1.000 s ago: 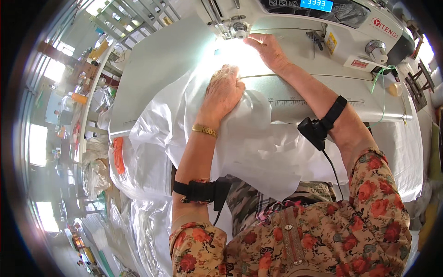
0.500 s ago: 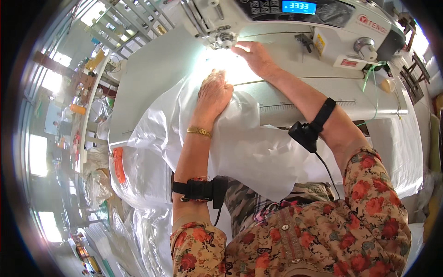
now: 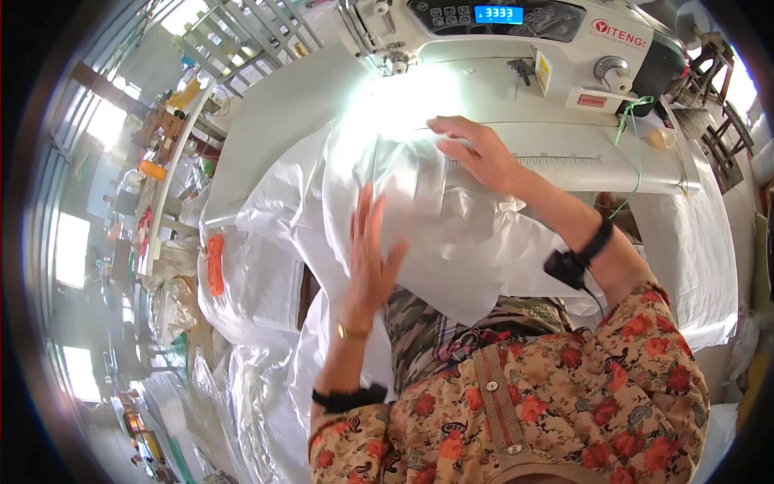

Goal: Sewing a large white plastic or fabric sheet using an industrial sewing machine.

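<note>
The white woven sack (image 3: 451,226) lay bunched on the desk (image 3: 274,121) before the sewing machine (image 3: 516,40), spilling over the near edge onto our lap. Our left hand (image 3: 372,262) rested flat on its near fold, fingers spread, grip released. Our right hand (image 3: 476,153) pressed open-palmed on the sack close to the needle, also released. More white sacks (image 3: 242,282) hung beside the desk at our left.

White translucent woven sack (image 3: 435,218) | crumpled, folded — draped over the sewing table edge | upper end under bright glare — both palms flat on it.
</note>
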A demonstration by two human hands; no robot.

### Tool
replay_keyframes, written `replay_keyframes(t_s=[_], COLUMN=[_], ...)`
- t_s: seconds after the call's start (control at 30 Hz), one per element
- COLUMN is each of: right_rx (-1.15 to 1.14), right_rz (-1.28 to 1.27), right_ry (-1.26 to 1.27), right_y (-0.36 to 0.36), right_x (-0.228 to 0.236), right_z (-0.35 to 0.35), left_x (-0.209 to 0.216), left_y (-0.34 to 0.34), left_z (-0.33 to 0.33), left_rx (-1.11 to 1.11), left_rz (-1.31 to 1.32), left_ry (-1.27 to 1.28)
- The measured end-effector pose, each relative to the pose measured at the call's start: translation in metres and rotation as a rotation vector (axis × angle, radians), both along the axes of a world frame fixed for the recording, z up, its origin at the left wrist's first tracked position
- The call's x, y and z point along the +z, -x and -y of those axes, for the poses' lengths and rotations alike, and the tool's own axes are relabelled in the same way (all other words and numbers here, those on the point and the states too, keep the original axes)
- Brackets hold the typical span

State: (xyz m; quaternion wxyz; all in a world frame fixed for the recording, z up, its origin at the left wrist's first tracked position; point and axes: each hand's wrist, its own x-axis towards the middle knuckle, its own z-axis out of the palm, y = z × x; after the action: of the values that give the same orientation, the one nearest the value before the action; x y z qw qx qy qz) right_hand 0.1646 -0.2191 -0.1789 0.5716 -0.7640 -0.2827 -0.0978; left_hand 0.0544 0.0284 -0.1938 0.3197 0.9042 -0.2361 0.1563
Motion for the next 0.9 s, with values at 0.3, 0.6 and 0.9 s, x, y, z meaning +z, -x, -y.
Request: replay_keyframes(t_s=[0.3,0.6,0.9], right_rx=[-0.232,-0.657,0.34], right_rz=[0.339,0.336,-0.062], right_ry=[0.202,0.128,0.376], right_y=[0.109,0.107,0.106], right_x=[-0.081,-0.111,-0.069], right_z=[0.025,0.009,-0.052], left_x=[-0.128,-0.171,0.027], left_y=[0.24,0.272,0.298], left_z=[-0.052,-0.137,-0.137], left_rx=[0.803,1.166,0.821], left_rz=[-0.07,-0.28,0.157], left_ry=[-0.266,0.12,-0.215])
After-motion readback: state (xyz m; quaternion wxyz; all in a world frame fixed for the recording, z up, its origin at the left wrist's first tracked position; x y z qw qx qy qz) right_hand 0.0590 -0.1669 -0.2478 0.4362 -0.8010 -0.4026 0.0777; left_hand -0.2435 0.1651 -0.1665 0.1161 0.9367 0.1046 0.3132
